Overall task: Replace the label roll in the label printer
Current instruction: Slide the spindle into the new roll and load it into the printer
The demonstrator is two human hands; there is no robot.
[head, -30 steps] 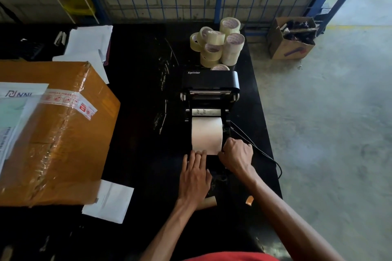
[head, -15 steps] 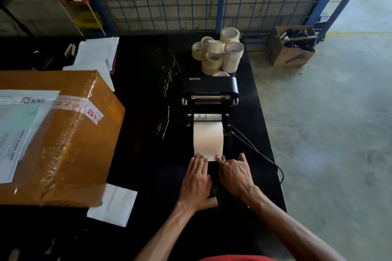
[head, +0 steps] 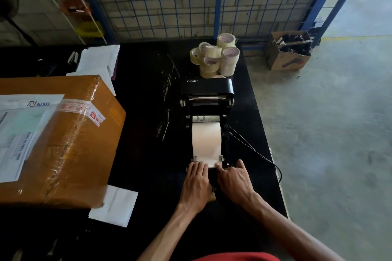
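Behind the black table (head: 148, 154) we see a painted block wall fronted by blue wire mesh panels (head: 169, 0), with bare concrete floor running off toward three o'clock. At the middle of the table sits the black Xprinter label printer (head: 209, 91), its lid raised at the twelve o'clock end, and a strip of white label paper (head: 206, 142) runs from its open bay toward six o'clock, between two small paper guides. Our left hand (head: 196, 184) lies flat, fingers together and extended, its fingertips pressing on the near edge of the paper at the left guide. Our right hand (head: 233, 182) rests palm down beside it, fingers loosely curled, with the forefinger touching the paper's near right corner; we cannot tell whether it pinches anything. A black cable (head: 254, 152) trails from the printer's right side toward five o'clock. At twelve o'clock from the printer, a pile of clear packing tape rolls (head: 216, 57) stands stacked on the table. At nine o'clock a large brown cardboard box (head: 70, 144), sealed with clear tape, carries a document pouch on its top; its contents are hidden. Loose white sheets (head: 99, 59) lie at eleven o'clock and another sheet (head: 116, 207) pokes out from under the box at seven o'clock. On the floor at two o'clock an open small carton (head: 284, 59) holds dark objects we cannot make out.
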